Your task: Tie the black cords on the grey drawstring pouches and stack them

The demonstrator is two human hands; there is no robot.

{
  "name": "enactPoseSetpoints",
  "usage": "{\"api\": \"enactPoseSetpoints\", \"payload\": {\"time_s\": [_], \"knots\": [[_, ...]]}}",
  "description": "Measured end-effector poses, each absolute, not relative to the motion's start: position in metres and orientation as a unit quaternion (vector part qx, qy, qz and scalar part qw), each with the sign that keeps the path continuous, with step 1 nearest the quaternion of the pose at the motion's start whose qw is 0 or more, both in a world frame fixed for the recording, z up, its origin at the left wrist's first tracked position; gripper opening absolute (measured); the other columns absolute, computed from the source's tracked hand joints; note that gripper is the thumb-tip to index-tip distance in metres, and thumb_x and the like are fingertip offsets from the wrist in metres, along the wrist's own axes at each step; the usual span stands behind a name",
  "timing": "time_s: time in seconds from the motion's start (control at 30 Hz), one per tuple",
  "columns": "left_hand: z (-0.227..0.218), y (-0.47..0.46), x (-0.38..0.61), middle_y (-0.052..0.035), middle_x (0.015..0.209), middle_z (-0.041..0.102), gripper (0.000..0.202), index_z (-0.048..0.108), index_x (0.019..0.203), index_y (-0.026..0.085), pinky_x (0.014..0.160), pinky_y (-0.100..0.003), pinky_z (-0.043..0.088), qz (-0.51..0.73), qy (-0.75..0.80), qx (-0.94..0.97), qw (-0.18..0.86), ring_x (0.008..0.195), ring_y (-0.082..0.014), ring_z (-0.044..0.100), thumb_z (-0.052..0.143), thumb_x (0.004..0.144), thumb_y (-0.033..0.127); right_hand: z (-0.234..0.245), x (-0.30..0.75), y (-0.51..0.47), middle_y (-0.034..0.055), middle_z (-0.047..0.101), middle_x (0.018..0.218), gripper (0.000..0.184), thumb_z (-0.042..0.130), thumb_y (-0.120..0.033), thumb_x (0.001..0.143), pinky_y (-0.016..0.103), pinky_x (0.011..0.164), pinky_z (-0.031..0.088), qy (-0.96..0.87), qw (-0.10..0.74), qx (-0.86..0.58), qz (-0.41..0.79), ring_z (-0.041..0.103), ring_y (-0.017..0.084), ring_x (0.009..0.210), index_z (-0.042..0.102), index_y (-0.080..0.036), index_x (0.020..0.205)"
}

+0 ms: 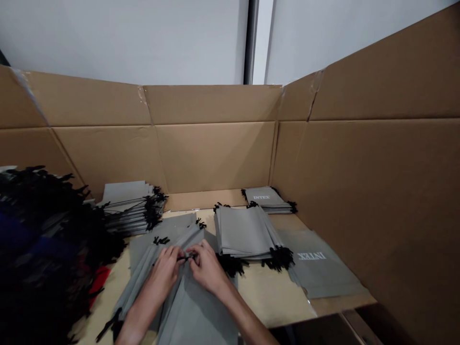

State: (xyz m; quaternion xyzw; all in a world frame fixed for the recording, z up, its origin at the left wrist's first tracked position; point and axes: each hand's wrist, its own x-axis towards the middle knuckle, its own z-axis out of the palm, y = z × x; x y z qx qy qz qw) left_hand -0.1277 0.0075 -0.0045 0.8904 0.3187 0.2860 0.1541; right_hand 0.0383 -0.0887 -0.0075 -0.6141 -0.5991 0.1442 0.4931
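Both hands meet low in the middle of the head view, over a grey drawstring bag [201,306] lying on the table. My left hand [168,263] pinches one part of a thin black cord [184,258]. With its fingertips closed, my right hand [204,263] grips the same cord a little to the right. Under and beside my left forearm lie more grey bags [142,273], fanned out, with black cord ends sticking out. Where the cord enters the bag is hidden by my fingers.
Tall cardboard walls [215,153] surround the table [273,297]. Stacked grey bags [244,232] stand right of my hands, with another stack [125,206] at back left. INTEX-printed bags [266,197] lie at back right, and one more [319,268] at right. A dark, corded heap [43,254] fills the left.
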Motion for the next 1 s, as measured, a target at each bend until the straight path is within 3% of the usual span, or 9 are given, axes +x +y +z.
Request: {"api": "enactPoseSetpoints", "payload": {"time_s": [0.13,0.27,0.53,0.73,0.9,1.0], "knots": [[-0.004,0.004,-0.137,-0.0086,0.101,0.079,0.021,0.072,0.100,0.025,0.094,-0.044,0.061,0.305,0.316,0.878,0.188,0.102,-0.0310,0.074,0.052,0.102,0.030,-0.006,0.042,-0.077,0.0106,0.075,0.115,0.024,0.083,-0.016,0.090,0.042,0.104,0.057,-0.623,0.483,-0.595,0.156,0.071,0.028,0.114,0.082,-0.020,0.114],[-0.001,-0.001,-0.146,-0.0064,0.100,0.079,0.021,0.073,0.100,0.025,0.090,-0.039,0.063,0.324,0.327,0.858,0.229,0.096,-0.0274,0.077,0.055,0.103,0.036,-0.004,0.045,-0.073,0.0024,0.085,0.105,0.011,0.082,-0.023,0.097,0.041,0.113,0.048,-0.657,0.476,-0.555,0.184,0.076,0.022,0.104,0.086,-0.027,0.107],[-0.001,-0.006,-0.152,-0.0025,0.096,0.081,0.020,0.075,0.099,0.025,0.081,-0.030,0.061,0.341,0.344,0.824,0.295,0.087,-0.0219,0.078,0.064,0.101,0.041,-0.012,0.044,-0.075,0.0029,0.087,0.094,0.019,0.078,-0.043,0.101,0.033,0.088,0.053,-0.637,0.493,-0.555,0.207,0.074,0.023,0.092,0.089,-0.030,0.106],[0.008,-0.022,-0.168,-0.0067,0.107,0.082,0.025,0.078,0.106,0.027,0.096,-0.037,0.059,0.391,0.380,0.798,0.256,0.105,-0.0291,0.076,0.067,0.097,0.048,-0.014,0.045,-0.072,0.0054,0.083,0.090,0.017,0.077,-0.036,0.101,0.030,0.081,0.055,-0.617,0.509,-0.570,0.185,0.072,0.020,0.086,0.088,-0.023,0.099],[0.029,-0.040,-0.228,-0.0064,0.110,0.086,0.037,0.078,0.106,0.029,0.068,-0.030,0.059,0.409,0.545,0.713,0.166,0.096,-0.0285,0.081,0.059,0.097,0.059,-0.020,0.048,-0.063,0.0060,0.078,0.090,0.014,0.071,-0.022,0.098,0.031,0.077,0.056,-0.621,0.490,-0.589,0.167,0.070,0.020,0.080,0.085,-0.019,0.099],[0.029,-0.040,-0.266,-0.0063,0.114,0.088,0.046,0.082,0.107,0.029,0.076,-0.035,0.063,0.344,0.612,0.700,0.129,0.102,-0.0327,0.083,0.049,0.098,0.060,-0.015,0.044,-0.063,0.0086,0.076,0.096,0.012,0.072,-0.019,0.095,0.036,0.085,0.057,-0.639,0.468,-0.588,0.165,0.071,0.025,0.091,0.082,-0.017,0.102]]}}
